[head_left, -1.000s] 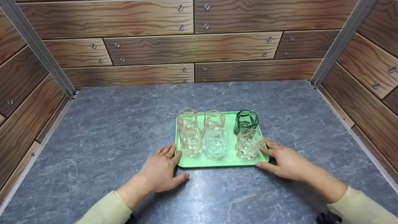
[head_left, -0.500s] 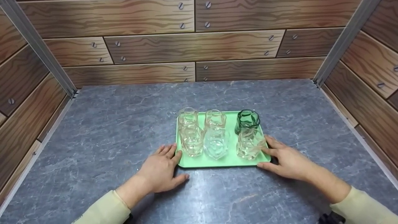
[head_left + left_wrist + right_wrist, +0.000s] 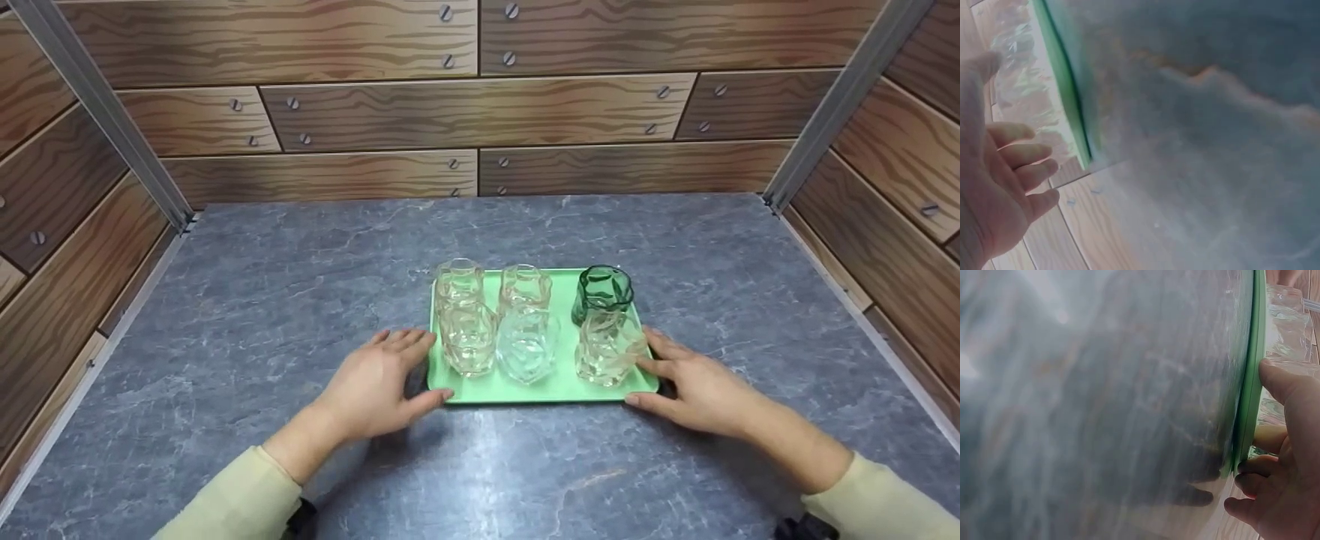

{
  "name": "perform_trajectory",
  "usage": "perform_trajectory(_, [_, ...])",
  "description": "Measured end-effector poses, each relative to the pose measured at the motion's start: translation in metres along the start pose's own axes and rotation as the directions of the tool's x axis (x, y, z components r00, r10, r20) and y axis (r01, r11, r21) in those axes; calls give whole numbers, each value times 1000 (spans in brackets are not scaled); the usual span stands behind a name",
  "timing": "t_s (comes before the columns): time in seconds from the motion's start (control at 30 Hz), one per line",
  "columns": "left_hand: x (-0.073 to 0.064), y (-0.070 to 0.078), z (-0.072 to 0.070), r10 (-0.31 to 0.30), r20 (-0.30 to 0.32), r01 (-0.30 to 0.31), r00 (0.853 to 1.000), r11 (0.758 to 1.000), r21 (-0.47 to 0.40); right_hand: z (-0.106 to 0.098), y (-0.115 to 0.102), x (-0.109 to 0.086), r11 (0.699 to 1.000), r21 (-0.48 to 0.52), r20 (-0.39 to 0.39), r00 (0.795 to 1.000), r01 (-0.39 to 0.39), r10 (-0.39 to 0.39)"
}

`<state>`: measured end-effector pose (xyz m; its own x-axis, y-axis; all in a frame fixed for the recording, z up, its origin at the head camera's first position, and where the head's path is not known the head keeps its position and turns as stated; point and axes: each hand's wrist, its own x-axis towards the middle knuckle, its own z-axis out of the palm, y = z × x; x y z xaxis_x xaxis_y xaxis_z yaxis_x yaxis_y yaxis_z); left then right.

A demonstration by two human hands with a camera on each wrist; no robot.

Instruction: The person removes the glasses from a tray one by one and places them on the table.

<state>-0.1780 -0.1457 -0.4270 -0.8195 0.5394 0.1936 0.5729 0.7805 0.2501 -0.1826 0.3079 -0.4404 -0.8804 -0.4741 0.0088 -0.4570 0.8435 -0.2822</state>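
A light green tray (image 3: pixel 565 360) lies on the table with several wavy-sided drinking glasses standing on it in two rows. At its back right is a dark green glass (image 3: pixel 604 297), partly behind a pale amber glass (image 3: pixel 604 352). A clear bluish glass (image 3: pixel 528 349) stands mid-front, beside another amber glass (image 3: pixel 469 345). My left hand (image 3: pixel 367 386) spans the tray's left front corner, fingers extended along the side and thumb by the front rim. My right hand (image 3: pixel 705 394) touches the right front corner, relaxed fingers at the side and thumb (image 3: pixel 1278 379) at the rim.
The grey marbled table (image 3: pixel 315 262) extends around the tray. Wood-patterned panels (image 3: pixel 465 112) enclose it at the back and both sides, with metal posts (image 3: pixel 847 112) in the corners. Two pinkish glasses (image 3: pixel 525 285) occupy the tray's back left.
My left hand has lifted and shifted slightly left, its thumb moving up toward the tray's front corner. The right hand stays at its corner. The head view has shifted a little; tray and glasses keep their arrangement.
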Motion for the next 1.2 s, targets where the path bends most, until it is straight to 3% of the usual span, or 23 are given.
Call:
perform_trajectory(0.1, [7, 0, -5, -10, -104, 5, 995, 999, -43, 0, 0, 0, 1000, 2, -2, 1000, 6, -6])
perform_trajectory(0.23, [18, 1, -8, -46, -235, 18, 971, 992, -122, 0, 1, 0, 1000, 5, -11, 1000, 12, -12])
perform_trajectory(0.37, [28, 2, -6, -135, -292, 70, 947, 972, -223, 1, 1, 0, 1000, 2, -9, 1000, 3, -3])
perform_trajectory(0.57, [39, 6, 1, -252, -248, 145, 935, 914, -380, 1, 1, -1, 1000, 9, -19, 1000, 19, -19])
perform_trajectory(0.8, [45, 14, 12, -328, -201, 183, 923, 835, -519, 1, 1, 0, 999, 14, -23, 999, 30, -29])
perform_trajectory(1.03, [47, 20, 21, -336, -194, 181, 922, 814, -552, 0, 1, 1, 999, 15, -21, 999, 32, -32])
perform_trajectory(1.2, [48, 23, 25, -357, -163, 212, 920, 802, -559, 0, 1, 1, 1000, 19, -13, 1000, 23, -23])
